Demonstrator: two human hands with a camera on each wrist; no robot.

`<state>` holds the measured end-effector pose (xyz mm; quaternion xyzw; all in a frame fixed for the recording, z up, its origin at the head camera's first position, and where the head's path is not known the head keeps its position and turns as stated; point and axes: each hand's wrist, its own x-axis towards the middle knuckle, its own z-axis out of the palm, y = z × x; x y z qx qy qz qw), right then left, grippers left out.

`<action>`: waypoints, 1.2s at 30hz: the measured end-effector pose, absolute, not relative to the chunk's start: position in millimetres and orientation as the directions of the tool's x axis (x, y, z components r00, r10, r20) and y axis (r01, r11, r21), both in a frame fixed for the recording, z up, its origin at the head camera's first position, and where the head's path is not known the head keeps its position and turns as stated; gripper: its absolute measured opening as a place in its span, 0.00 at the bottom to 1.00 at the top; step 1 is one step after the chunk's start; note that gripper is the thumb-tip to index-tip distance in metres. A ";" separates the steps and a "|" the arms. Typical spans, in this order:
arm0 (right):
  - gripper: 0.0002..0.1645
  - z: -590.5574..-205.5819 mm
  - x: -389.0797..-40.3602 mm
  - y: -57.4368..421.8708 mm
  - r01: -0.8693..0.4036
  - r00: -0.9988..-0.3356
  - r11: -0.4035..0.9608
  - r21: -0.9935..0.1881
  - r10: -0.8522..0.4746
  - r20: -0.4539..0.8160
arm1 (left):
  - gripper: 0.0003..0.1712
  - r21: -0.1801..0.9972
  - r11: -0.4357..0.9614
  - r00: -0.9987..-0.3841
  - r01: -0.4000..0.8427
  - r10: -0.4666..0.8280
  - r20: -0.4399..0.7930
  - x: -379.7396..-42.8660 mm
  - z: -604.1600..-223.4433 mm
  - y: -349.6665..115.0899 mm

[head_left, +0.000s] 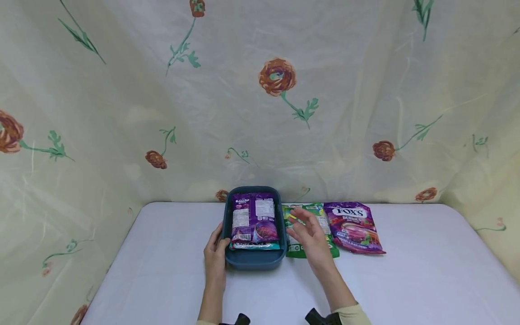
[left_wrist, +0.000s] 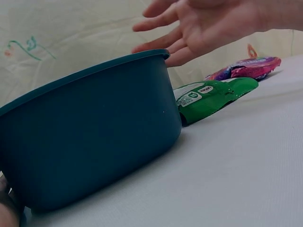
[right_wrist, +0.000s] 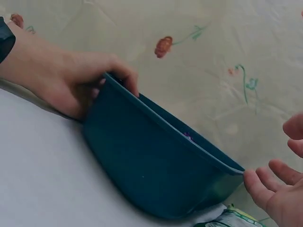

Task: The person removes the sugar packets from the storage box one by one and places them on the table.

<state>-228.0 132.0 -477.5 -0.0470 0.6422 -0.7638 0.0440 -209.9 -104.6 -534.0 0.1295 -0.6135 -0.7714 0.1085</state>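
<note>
A dark blue plastic bin (head_left: 255, 261) stands on the table, with a purple candy bag (head_left: 256, 219) lying face down inside it. Under that bag, a teal packet edge (head_left: 256, 246) peeks out. My left hand (head_left: 215, 257) grips the bin's left side, its thumb hooked over the rim in the right wrist view. By the right rim hovers my right hand (head_left: 310, 237), its fingers loosely spread and holding nothing. Beneath it lies a green bag (head_left: 313, 252), partly hidden by the hand. Right of that is a purple Fox's candy bag (head_left: 353, 228).
A white cloth covers the table (head_left: 422, 271). Behind it hangs a pale curtain (head_left: 227, 104) with a flower print, close to the table's back edge. The green and Fox's bags lie side by side, right of the bin.
</note>
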 end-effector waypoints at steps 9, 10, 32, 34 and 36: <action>0.24 -471.4 -226.1 123.3 0.009 -0.982 -0.126 -0.992 -0.186 0.015 | 0.27 0.974 -0.228 -0.939 0.009 -0.336 -0.070 -209.6 -531.8 -104.7; 0.25 -469.8 -226.2 122.1 -0.001 -0.979 -0.112 -0.994 -0.202 0.023 | 0.27 0.974 -0.227 -0.939 0.010 -0.338 -0.069 -210.3 -531.5 -104.9; 0.23 -454.0 -242.6 61.5 0.046 -0.972 0.342 -0.939 -0.202 -0.122 | 0.27 0.965 -0.260 -0.942 0.015 -0.328 -0.074 -214.0 -533.3 -106.9; 0.22 -457.3 -243.1 59.8 0.039 -0.975 0.368 -0.929 -0.189 -0.116 | 0.27 0.964 -0.265 -0.944 0.005 -0.320 -0.083 -212.6 -533.3 -106.7; 0.22 -459.4 -243.7 59.1 0.048 -0.976 0.372 -0.927 -0.179 -0.123 | 0.27 0.965 -0.262 -0.945 0.000 -0.316 -0.086 -211.4 -533.0 -106.5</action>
